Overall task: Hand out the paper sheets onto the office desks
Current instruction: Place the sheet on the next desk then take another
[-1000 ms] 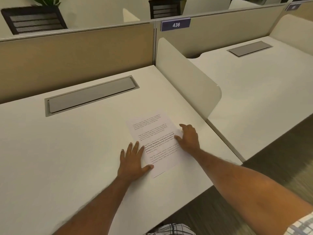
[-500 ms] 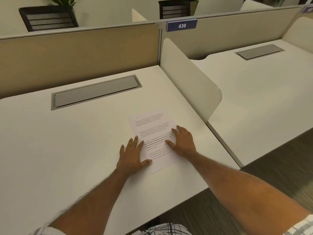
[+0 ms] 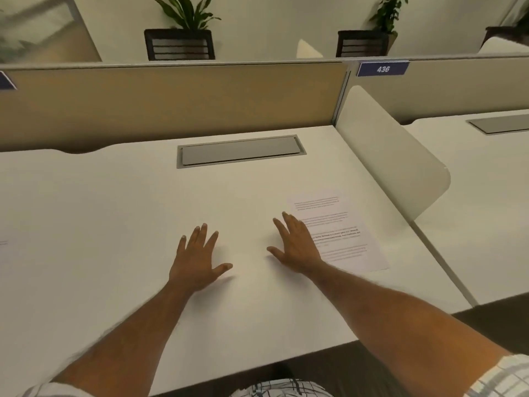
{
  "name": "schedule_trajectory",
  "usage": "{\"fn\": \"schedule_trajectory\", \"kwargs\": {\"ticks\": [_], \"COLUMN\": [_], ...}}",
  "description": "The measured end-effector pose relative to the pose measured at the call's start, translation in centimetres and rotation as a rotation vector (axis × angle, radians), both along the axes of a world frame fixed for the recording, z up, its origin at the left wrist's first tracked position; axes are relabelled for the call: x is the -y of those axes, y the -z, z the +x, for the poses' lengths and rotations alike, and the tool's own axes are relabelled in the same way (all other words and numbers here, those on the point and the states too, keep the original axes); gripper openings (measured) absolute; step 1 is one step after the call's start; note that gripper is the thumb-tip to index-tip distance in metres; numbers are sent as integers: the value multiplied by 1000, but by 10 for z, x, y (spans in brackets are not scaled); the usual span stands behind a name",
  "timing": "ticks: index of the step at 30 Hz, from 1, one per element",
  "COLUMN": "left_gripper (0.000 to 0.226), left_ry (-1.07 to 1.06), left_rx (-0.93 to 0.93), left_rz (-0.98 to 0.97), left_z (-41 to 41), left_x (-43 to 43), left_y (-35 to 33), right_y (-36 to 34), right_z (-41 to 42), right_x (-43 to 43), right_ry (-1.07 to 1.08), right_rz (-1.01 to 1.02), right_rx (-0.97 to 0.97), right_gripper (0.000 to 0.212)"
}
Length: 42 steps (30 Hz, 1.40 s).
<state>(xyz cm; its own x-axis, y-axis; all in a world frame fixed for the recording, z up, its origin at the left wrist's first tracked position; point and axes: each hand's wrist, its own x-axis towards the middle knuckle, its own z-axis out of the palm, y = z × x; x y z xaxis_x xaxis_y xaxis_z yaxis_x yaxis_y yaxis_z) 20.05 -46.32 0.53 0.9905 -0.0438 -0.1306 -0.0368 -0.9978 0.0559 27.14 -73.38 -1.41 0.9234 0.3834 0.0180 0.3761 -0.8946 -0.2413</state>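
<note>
Risks dragging the paper sheet (image 3: 340, 233) askew on the counter (image 3: 114, 210) with right hand (image 3: 294, 247) spread over its edge, left hand (image 3: 197, 259) spread too

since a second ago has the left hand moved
Yes. The left hand slid left: it was below the right end of the grey hatch, thumb on the paper sheet; now it lies below its left end, apart from the sheet.

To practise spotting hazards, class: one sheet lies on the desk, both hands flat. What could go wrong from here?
1. The right hand overlaps the left edge of the paper sheet; pulling away could drag or skew it.
2. The sheet lies toward the front right corner of the desk; a passing forearm might sweep it off.
</note>
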Motion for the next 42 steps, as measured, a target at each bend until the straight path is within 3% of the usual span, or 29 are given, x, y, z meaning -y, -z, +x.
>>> {"fn": "schedule_trajectory", "kwargs": {"ticks": [6, 13, 18, 24, 37, 42], "left_gripper": [124, 125, 120, 134, 95, 92], "left_ry": [-110, -216, -292, -402, -619, -822], "left_rx": [-17, -50, -40, -21, -39, -5], "left_rz": [8, -18, -46, -35, -27, -189], "left_z": [-65, -129, -162, -182, -211, -207], "left_x": [-119, -232, -281, -326, -431, -481], "left_y": [3, 3, 5, 6, -16, -13], "right_y": [2, 1, 2, 1, -11, -13], "right_z": [-50, -101, -120, -119, -118, -130], "right_x": [-118, -245, -301, -355, -480, -530], "right_ry": [-89, -193, -247, -343, -529, -547], "right_rz": [10, 23, 16, 28, 56, -5], "right_rx": [-24, -28, -63, -90, -156, -201], "right_gripper": [81, 80, 80, 79, 77, 75]}}
